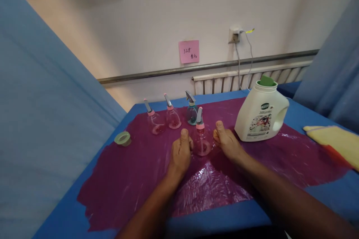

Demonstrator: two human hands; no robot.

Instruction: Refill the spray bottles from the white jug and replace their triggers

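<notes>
A small clear spray bottle with a pink collar (201, 137) stands on the purple plastic sheet (126, 183) between my two hands. My left hand (181, 155) is curled against its left side, thumb up. My right hand (226, 142) is curled against its right side, thumb up too. Both hands seem to cup the bottle. Behind it stand two more clear pink-collared spray bottles (155, 121) (172, 115) and a teal one (192, 112).
A large white detergent jug with an open green neck (260, 114) stands to the right. Its green cap (122, 138) lies at the left. A yellow cloth (335, 140) lies at the table's right edge. Blue fabric hangs on both sides; a radiator and socket are behind.
</notes>
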